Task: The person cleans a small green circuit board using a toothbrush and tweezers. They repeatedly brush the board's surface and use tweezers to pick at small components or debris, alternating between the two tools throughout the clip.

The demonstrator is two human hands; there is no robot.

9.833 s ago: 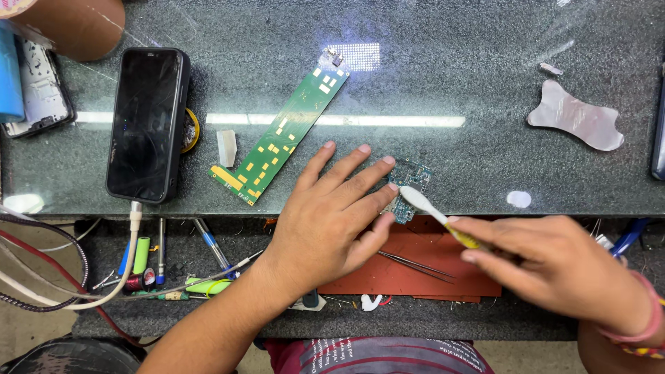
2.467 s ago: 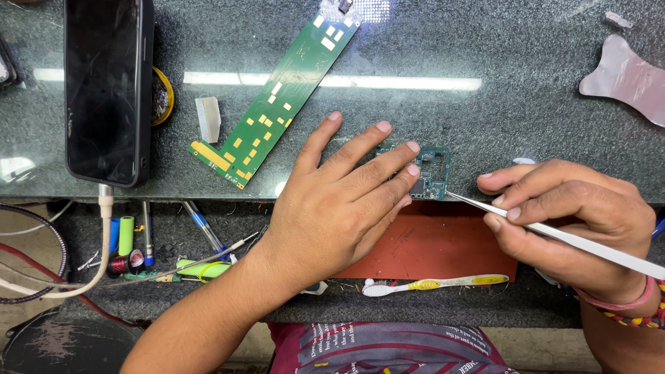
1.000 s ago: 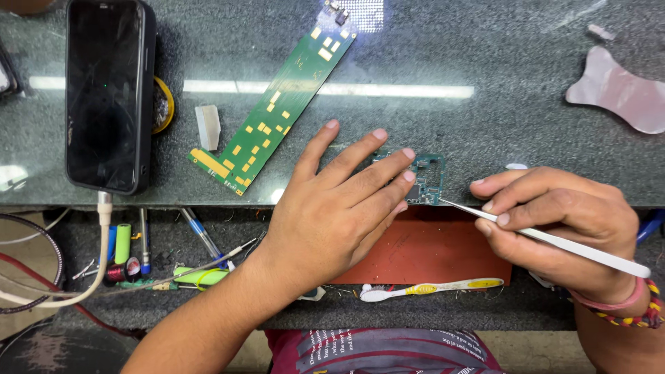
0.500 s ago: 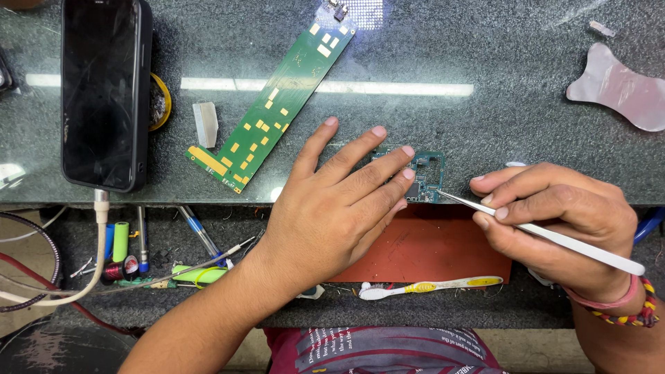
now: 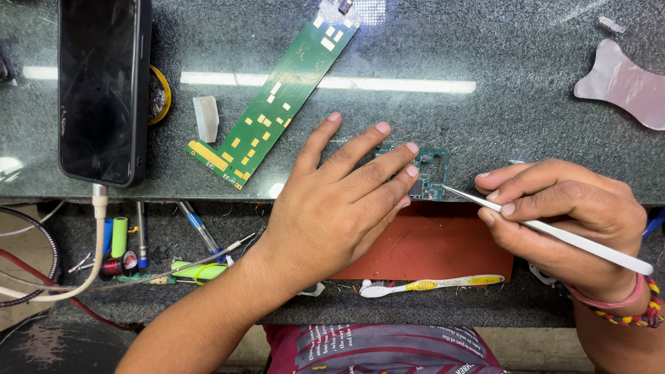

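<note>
While your left hand (image 5: 332, 208) lies flat with its fingers spread, it presses the small board (image 5: 429, 173) down on the glass top (image 5: 485, 111); nothing is clasped in it, the fingertips simply rest on the board's left part. Your right hand (image 5: 561, 221) pinches a white tool (image 5: 554, 232) between thumb and forefingers, held like a pen, and its thin tip touches the board's right edge, just beside your left fingertips. The board sits at the near edge of the glass, right above a red mat (image 5: 436, 242) on the lower shelf. A toothbrush (image 5: 429, 284) lies along the mat's near side. Farther up the glass, a long green board (image 5: 277, 104) lies slantwise, apart from your hands, with a small white block (image 5: 206, 119) beside it. A black phone (image 5: 104, 90) lies to the left, its cable (image 5: 97, 221) hanging down over the shelf, where pens and a green cell (image 5: 119, 235) are scattered. A pink pad (image 5: 620, 83) rests at the far right.
</note>
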